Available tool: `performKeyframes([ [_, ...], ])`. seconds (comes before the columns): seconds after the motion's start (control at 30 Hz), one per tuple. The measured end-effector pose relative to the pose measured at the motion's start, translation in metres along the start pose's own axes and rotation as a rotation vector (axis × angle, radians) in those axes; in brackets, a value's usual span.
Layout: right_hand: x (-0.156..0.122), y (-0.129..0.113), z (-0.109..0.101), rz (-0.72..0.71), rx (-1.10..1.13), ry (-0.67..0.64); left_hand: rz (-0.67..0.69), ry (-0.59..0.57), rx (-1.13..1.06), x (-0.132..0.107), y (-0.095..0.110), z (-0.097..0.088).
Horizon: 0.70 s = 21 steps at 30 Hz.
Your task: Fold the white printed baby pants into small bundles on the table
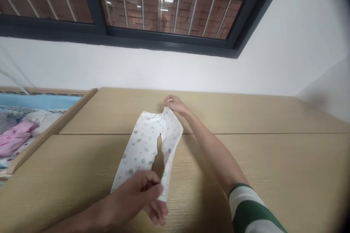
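A pair of small white baby pants (144,142) with a printed pattern lies over the wooden surface, waistband away from me and legs toward me. My right hand (175,103) pinches the waistband's right corner and holds that side slightly raised, the right leg folding inward. Close to me, my left hand (144,193) is at the leg ends, its thumb and forefinger closed at the cuff of the right leg. Part of the left leg's end is hidden behind this hand.
The pale wooden tabletop (259,164) has a seam running across it. At the left stands a wooden-railed crib (79,111) with pink clothing (19,136) and other fabrics in it. Behind are a white wall (136,65) and a dark-framed window (169,38) with metal bars.
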State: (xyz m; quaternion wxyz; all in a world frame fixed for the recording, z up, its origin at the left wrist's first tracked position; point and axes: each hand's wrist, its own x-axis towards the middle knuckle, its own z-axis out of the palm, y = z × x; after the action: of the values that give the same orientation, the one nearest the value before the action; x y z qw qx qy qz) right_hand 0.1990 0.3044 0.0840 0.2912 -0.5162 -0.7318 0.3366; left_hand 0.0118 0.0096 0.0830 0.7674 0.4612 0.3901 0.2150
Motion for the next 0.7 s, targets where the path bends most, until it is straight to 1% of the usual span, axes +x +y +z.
performKeyframes([
  [0.1, 0.018, -0.035, 0.032, 0.025, -0.057, 0.001, -0.012, 0.198, -0.03, -0.037, -0.014, -0.021],
  [0.17, 0.026, -0.051, 0.056, 0.053, -0.116, -0.024, -0.048, 0.283, -0.004, -0.052, -0.029, -0.034],
  [0.27, 0.03, -0.063, 0.091, 0.103, -0.217, -0.081, -0.119, 0.377, 0.083, -0.063, -0.052, -0.051],
  [0.33, 0.029, -0.067, 0.108, 0.143, -0.287, -0.103, -0.162, 0.443, 0.185, -0.064, -0.065, -0.061],
  [0.4, 0.027, -0.071, 0.118, 0.176, -0.353, -0.106, -0.163, 0.541, 0.41, -0.067, -0.073, -0.068],
  [0.43, 0.025, -0.073, 0.12, 0.179, -0.381, -0.1, -0.151, 0.606, 0.585, -0.069, -0.075, -0.07],
  [0.5, 0.019, -0.08, 0.122, 0.146, -0.419, -0.077, -0.101, 0.78, 1.007, -0.074, -0.075, -0.069],
  [0.53, 0.014, -0.084, 0.121, 0.117, -0.43, -0.062, -0.034, 0.87, 1.219, -0.077, -0.075, -0.066],
  [0.57, 0.005, -0.088, 0.121, 0.064, -0.438, -0.05, 0.074, 0.943, 1.406, -0.08, -0.074, -0.062],
  [0.6, -0.006, -0.092, 0.121, -0.022, -0.443, -0.053, 0.226, 0.989, 1.558, -0.081, -0.075, -0.056],
  [0.63, -0.02, -0.096, 0.122, -0.123, -0.441, -0.074, 0.407, 1.002, 1.674, -0.08, -0.076, -0.049],
  [0.67, -0.038, -0.1, 0.124, -0.286, -0.438, -0.125, 0.589, 0.985, 1.756, -0.078, -0.078, -0.042],
  [0.7, -0.058, -0.102, 0.127, -0.461, -0.418, -0.214, 0.739, 0.955, 1.813, -0.074, -0.081, -0.036],
])
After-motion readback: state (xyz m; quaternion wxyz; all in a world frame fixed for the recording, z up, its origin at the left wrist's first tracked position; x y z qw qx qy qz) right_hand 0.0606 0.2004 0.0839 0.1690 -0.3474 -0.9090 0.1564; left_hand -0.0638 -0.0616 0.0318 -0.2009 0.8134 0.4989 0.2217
